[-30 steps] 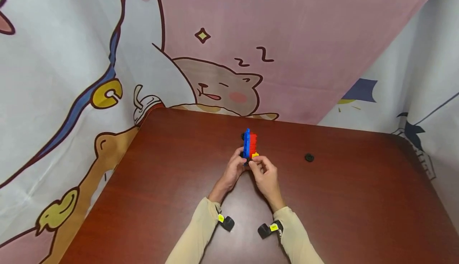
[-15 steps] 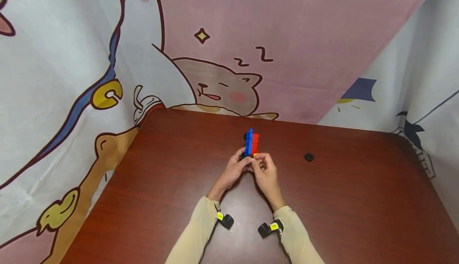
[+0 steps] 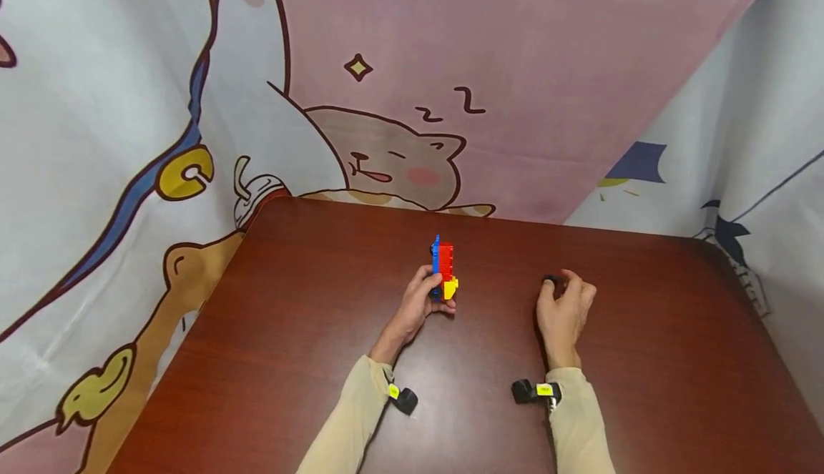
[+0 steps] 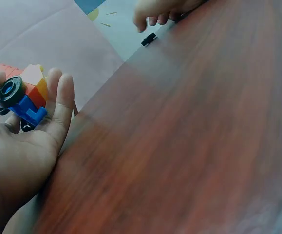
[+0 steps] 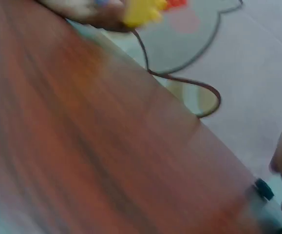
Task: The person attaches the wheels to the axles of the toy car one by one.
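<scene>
My left hand (image 3: 415, 301) grips a toy car (image 3: 446, 263) built of blue, red and yellow bricks, raised off the table. In the left wrist view the car (image 4: 26, 95) shows a black wheel (image 4: 10, 91) with a blue centre on its near side, the thumb and fingers around it. A loose black wheel (image 3: 551, 279) lies on the table to the right. Over it reaches my right hand (image 3: 566, 313), thumb and fingers apart. A small gap shows between the fingertips and this loose wheel (image 4: 149, 40) in the left wrist view.
The brown wooden table (image 3: 309, 331) spreads under both hands. Behind its far edge hangs a cloth (image 3: 515, 138) printed with cartoon animals, which also runs along the left and right sides. A small black camera sits on each wrist.
My right hand has left the car and moved right to the loose wheel. The left hand keeps hold of the car, whose yellow brick is now uncovered.
</scene>
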`<state>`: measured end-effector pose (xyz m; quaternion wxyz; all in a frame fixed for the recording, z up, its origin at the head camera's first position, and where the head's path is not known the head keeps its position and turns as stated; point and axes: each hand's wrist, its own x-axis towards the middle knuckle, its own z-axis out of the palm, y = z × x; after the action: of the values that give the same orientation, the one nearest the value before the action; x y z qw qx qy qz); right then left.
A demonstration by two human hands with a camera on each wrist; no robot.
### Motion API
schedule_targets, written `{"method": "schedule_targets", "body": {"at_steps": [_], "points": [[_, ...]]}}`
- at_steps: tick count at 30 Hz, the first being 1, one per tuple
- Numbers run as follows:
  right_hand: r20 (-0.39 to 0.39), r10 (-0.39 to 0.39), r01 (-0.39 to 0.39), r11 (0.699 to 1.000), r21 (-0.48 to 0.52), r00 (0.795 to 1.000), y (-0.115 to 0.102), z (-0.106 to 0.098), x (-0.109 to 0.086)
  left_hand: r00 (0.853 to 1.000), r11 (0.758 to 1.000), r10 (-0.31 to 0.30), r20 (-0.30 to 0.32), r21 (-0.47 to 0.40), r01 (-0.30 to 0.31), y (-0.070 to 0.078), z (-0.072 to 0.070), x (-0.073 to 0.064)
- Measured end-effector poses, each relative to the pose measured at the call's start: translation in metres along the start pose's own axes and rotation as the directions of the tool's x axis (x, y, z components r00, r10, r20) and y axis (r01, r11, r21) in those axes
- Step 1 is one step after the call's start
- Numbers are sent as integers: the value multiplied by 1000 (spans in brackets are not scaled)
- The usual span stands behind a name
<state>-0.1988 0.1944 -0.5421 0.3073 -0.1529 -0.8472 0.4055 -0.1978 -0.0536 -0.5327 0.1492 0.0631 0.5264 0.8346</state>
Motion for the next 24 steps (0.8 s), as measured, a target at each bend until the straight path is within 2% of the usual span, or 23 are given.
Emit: {"method": "schedule_targets", "body": {"at_steps": [2, 4, 7, 10, 12, 14, 16, 19, 24], "points": [[89, 52, -43, 994, -96, 995, 5, -6, 4, 1000, 1000, -4, -12, -2, 4, 0, 0, -1], [159, 62, -35, 985, -169, 985, 7, -10, 5, 1000, 1000, -13, -13, 4, 13, 0, 1, -1], [182, 73, -35, 979, -201, 981, 9, -12, 6, 1000, 1000, -24, -3, 12, 24, -1, 4, 2], [168, 57, -37, 992, -122, 984, 10, -11, 4, 1000, 1000, -15, -7, 18, 16, -3, 5, 2], [171, -9, 15, 999, -31, 985, 8, -9, 3, 1000, 1000, 3, -6, 10, -3, -3, 5, 3], [175, -102, 88, 992, 86, 979, 6, -3, 1, 999, 1000, 31, -4, -3, -31, -3, 5, 2], [176, -189, 153, 967, 204, 966, 0, 4, -4, 998, 998, 60, -8, -10, -60, -3, 5, 1], [163, -255, 181, 911, 371, 953, -18, 17, -18, 994, 996, 92, -61, 12, -92, -3, 5, 1], [112, -366, 243, 788, 566, 924, -73, 23, -46, 986, 991, 91, -141, 107, -77, -2, 6, 2]]}}
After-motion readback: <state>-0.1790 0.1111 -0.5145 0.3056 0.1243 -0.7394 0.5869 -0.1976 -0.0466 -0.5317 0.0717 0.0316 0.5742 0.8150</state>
